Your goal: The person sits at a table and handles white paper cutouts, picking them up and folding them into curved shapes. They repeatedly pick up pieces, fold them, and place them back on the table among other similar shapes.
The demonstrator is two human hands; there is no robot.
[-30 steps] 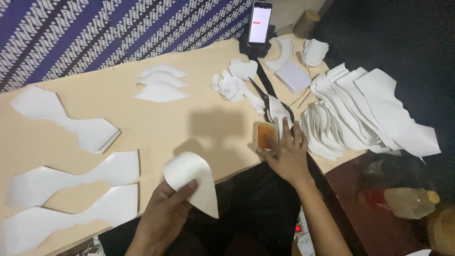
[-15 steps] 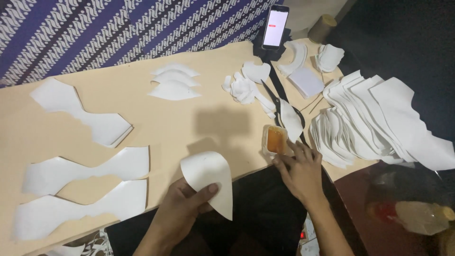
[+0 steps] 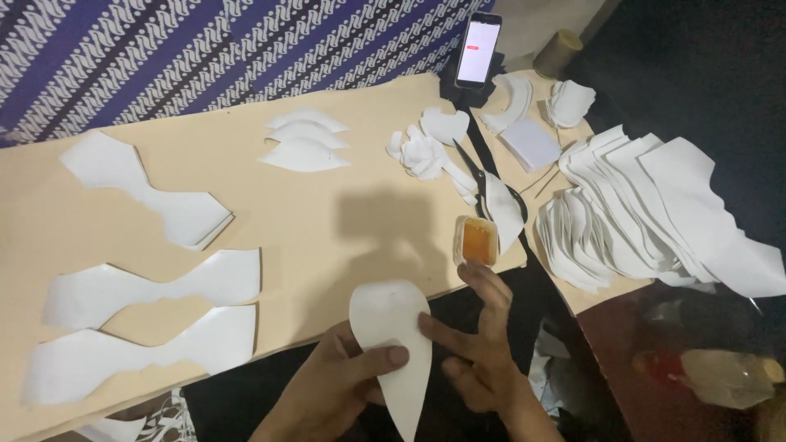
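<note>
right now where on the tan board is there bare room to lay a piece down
Bare: the middle of the tan board, between the long white bow-shaped pieces, three white curved cut-outs and small orange-filled tub. Crowded: the right end, with black scissors and fanned white sheets.

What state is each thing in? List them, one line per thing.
Teardrop paper piece: held off the table, point down.
Left hand: gripping the piece, thumb on its face.
Right hand: fingers touching the piece's right edge.
Small tub of orange paste: open, at the table edge.
Scissors: lying flat on the table.
Phone: propped upright, screen lit.
</note>
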